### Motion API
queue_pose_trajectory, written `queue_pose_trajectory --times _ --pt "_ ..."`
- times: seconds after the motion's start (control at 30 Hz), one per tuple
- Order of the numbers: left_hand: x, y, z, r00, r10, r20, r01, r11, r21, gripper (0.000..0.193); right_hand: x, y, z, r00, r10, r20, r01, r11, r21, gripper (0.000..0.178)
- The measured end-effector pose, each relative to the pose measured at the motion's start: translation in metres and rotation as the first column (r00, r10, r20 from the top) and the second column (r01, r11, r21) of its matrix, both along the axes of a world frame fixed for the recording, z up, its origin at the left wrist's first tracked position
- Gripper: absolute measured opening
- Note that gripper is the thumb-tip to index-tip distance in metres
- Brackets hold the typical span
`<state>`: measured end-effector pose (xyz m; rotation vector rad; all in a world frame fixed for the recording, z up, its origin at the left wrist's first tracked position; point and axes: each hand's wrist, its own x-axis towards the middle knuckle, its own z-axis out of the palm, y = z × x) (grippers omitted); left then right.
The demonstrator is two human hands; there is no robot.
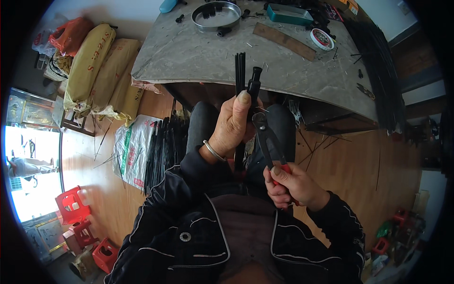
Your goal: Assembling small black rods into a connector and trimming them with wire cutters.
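My left hand, with a bracelet at its wrist, is closed around several thin black rods that stick up past the fingers. A black tubular piece with a knobbed end is gripped alongside them, under the thumb. In my right hand are red-handled pincers, held by their grips. Their dark jaws point up and lie close beside the left hand, at the lower end of the tubular piece. Fine wire ends show near the jaws; whether the jaws touch them I cannot tell.
Ahead stands a grey table bearing a round metal pan, a teal tray, a rusty metal strip and a small white-rimmed dish. Long black rods lean at left, near yellow sacks. Red stools stand lower left.
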<state>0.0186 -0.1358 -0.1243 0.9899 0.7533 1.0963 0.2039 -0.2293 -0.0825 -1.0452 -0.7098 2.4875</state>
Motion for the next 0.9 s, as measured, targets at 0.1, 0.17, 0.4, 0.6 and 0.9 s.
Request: queue_pose_trajectory --times 0.1,0.17,0.4,0.6,0.9 --pt "0.001 0.003 -0.003 0.998 -0.048 0.049 0.049 0.999 -0.014 0.058 0.013 0.007 0.007 0.999 -0.01 0.039 0.009 1.0 0.019 0.033" --pt "0.003 0.002 -0.002 0.996 -0.07 0.047 0.071 0.997 -0.026 0.059 0.023 0.013 0.014 0.994 0.035 0.104 -0.041 0.998 0.057 0.034" --pt "0.011 0.0 -0.001 0.996 -0.078 -0.038 0.077 0.997 -0.01 0.059 0.036 0.036 0.059 0.799 0.177 0.575 -0.296 0.947 0.12 0.027" --pt "0.015 0.0 0.002 0.998 -0.009 -0.069 0.012 0.999 0.045 0.057 0.033 0.034 0.063 0.19 -0.4 0.897 -0.903 0.288 0.32 0.017" --pt "0.013 0.01 -0.011 0.998 -0.04 -0.049 0.044 0.996 0.073 0.056 0.047 0.023 0.03 0.332 -0.734 0.592 -0.625 0.299 0.721 0.036"
